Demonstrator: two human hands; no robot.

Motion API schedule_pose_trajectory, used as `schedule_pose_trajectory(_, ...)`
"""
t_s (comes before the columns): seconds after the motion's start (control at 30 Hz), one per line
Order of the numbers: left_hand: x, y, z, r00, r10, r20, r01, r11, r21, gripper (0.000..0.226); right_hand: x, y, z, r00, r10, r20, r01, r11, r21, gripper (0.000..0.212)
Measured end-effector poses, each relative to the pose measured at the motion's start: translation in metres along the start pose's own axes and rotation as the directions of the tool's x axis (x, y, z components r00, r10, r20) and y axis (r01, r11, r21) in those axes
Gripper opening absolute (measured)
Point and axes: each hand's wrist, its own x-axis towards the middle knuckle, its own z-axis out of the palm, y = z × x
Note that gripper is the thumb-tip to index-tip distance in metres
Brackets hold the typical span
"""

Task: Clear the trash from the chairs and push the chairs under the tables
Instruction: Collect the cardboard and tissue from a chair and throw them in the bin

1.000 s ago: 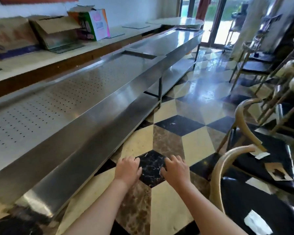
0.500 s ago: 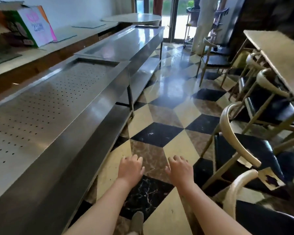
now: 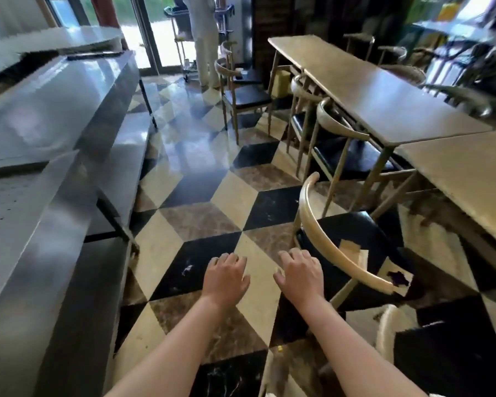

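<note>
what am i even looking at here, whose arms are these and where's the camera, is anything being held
There is no machine here. A person wears one wide-angle camera on the head, looking forward and down, so you see their own bare arms reaching out from the bottom of the picture. The left hand and right hand are both open, palms down above the checkered floor, and neither holds anything.

To the left runs a long steel counter. To the right stand wooden tables with chairs. The nearest chair, by the right hand, has a curved pale backrest and a dark seat, and it stands out from the table. On its seat lie scraps of paper trash, one of them torn. Farther chairs sit tucked under the table. The picture edges look bent because of the wide lens.
</note>
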Motion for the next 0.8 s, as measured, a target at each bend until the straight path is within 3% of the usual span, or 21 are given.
schedule_pose_trajectory(0.37, 0.229, 0.062, -0.01, 0.969, 0.241, -0.062, -0.245, 0.968, -0.062, 0.038, 0.165, 0.112, -0.01, 0.983, 0.179, -0.045, -0.179, 0.984, -0.001, 0.03)
schedule_pose_trajectory(0.57, 0.315, 0.104, 0.0, 0.905, 0.425, 0.003, -0.423, 0.902, -0.084, 0.036, 0.206, 0.167, -0.003, 0.95, 0.311, -0.014, -0.312, 0.95, -0.021, 0.036)
schedule_pose_trajectory(0.67, 0.36, 0.125, 0.016, 0.844, 0.533, 0.061, -0.529, 0.846, -0.07, 0.039, 0.222, 0.193, 0.006, 0.904, 0.426, -0.029, -0.427, 0.903, -0.053, 0.037)
schedule_pose_trajectory(0.8, 0.416, 0.153, 0.035, 0.749, 0.644, 0.156, -0.64, 0.764, -0.08, 0.04, 0.237, 0.225, 0.011, 0.785, 0.617, -0.054, -0.619, 0.784, -0.048, 0.035)
